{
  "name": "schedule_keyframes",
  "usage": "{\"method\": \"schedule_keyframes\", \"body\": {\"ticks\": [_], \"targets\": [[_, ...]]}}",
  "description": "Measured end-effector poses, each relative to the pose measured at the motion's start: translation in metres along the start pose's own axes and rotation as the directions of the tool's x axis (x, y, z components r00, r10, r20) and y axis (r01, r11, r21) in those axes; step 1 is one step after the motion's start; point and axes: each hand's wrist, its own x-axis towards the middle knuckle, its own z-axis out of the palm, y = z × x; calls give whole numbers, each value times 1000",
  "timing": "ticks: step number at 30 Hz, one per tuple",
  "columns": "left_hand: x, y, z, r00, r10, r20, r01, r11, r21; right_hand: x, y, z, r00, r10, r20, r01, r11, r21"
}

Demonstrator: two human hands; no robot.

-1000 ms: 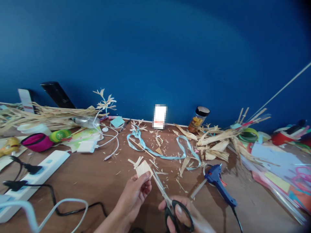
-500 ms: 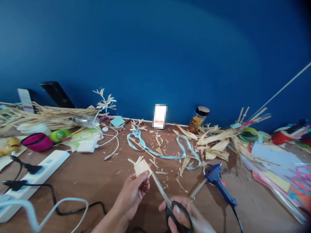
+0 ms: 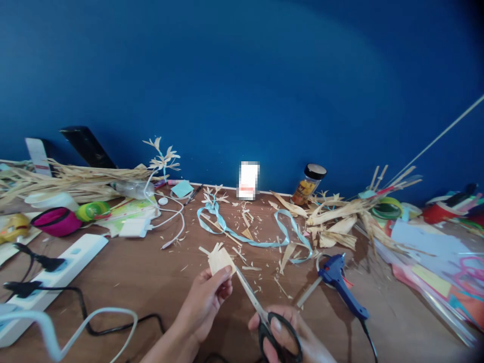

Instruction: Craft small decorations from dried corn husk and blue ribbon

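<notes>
Between the thumb and fingers of my left hand (image 3: pixel 209 297) is a pale piece of dried corn husk (image 3: pixel 220 259), its far end cut into narrow strips. My right hand (image 3: pixel 287 327) grips a pair of scissors (image 3: pixel 257 304) by the black handles. The blades point up and to the left, with their tips at the husk's right edge close to my left thumb. Beyond my hands, a light blue ribbon (image 3: pixel 260 245) winds across the table, tied at its left end to a small husk flower (image 3: pixel 215 194). Thin husk scraps (image 3: pixel 251 268) are scattered around.
A blue glue gun (image 3: pixel 346 290) lies to the right, its cord running toward me. On the left are a white power strip (image 3: pixel 56 282) with black plugs and looping cables. Dried husks (image 3: pixel 336 222) and a black-lidded jar (image 3: pixel 308 185) stand near the blue wall (image 3: pixel 242 91).
Almost nothing differs. Both hands, the husk piece and the scissors hold nearly the same position, and the view has shifted very slightly.
</notes>
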Motion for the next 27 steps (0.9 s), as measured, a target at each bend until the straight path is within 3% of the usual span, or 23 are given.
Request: {"method": "schedule_keyframes", "body": {"ticks": [15,18,20,22,23,25,27], "targets": [[2,2,-1,998,10,-58,-10,1000,-6,-4,-2,-1,999,2,-47,-2,1000,7],[5,3,-6,996,5,-94,-8,999,-33,-7,-7,-6,985,-6,-172,-29,979,-200],[6,3,-9,995,-1,-104,-4,999,-51,-8,-11,-11,919,-114,-377,-116,836,-536],[7,3,-12,995,-4,-97,-2,998,-56,-7,-14,-16,827,-280,-488,-272,560,-782],[7,2,-14,996,-4,-88,-1,998,-57,-6,-15,-18,802,-333,-495,-332,441,-834],[6,0,-18,997,-11,-74,7,998,-61,-4,-16,-22,802,-351,-484,-393,300,-869],[3,-4,-21,997,-25,-70,22,998,-53,-2,-18,-23,824,-358,-440,-379,230,-896]]}}
